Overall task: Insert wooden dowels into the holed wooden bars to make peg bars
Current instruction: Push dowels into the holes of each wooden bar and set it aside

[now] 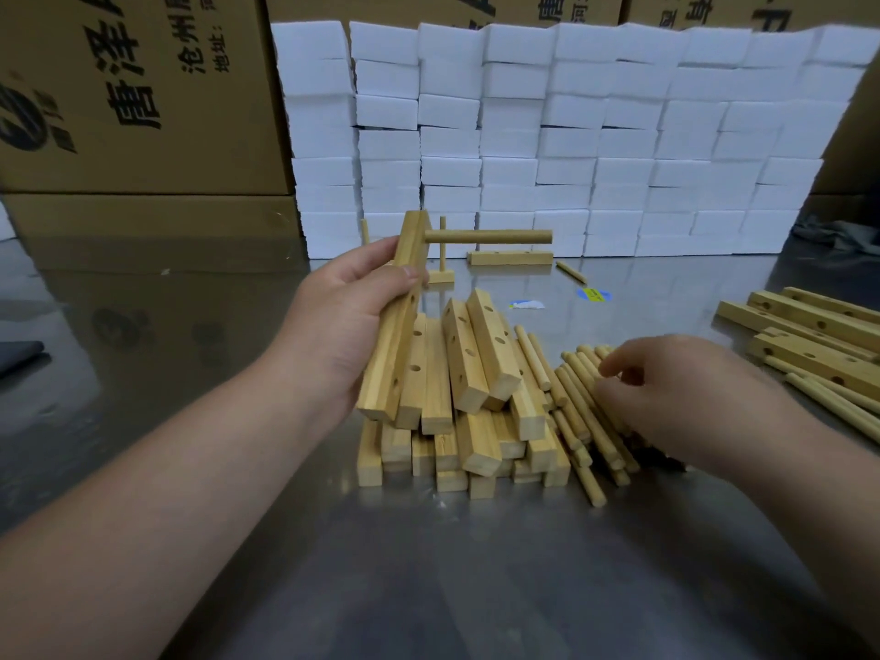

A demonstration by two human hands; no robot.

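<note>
A reflective grey metal bench (428,588) is carrying all the work. Brown cardboard cartons with black print (133,97) are standing along its far edge. A stacked wall of white foam blocks (571,135) is standing beside them.

At mid-bench, a pile of pale holed wooden bars (476,373) is lying several layers deep. A heap of loose round wooden dowels (585,412) is lying against its right side. At the right edge, a group of holed bars with dowels beneath them (809,326) is lying well apart from the pile.

The left hand (343,321) is holding one holed wooden bar (388,373) tilted upright above the pile. Its grip is closing round the bar's middle, thumb on the front face. One fitted dowel (490,237) is projecting sideways from the bar's top hole.

The right hand (676,388) is resting on the dowel heap with its fingers curled down. Whether its grip is holding a dowel cannot be told.

Near the foam wall, a single flat bar (509,257) and a stray dowel (571,272) are lying apart.
</note>
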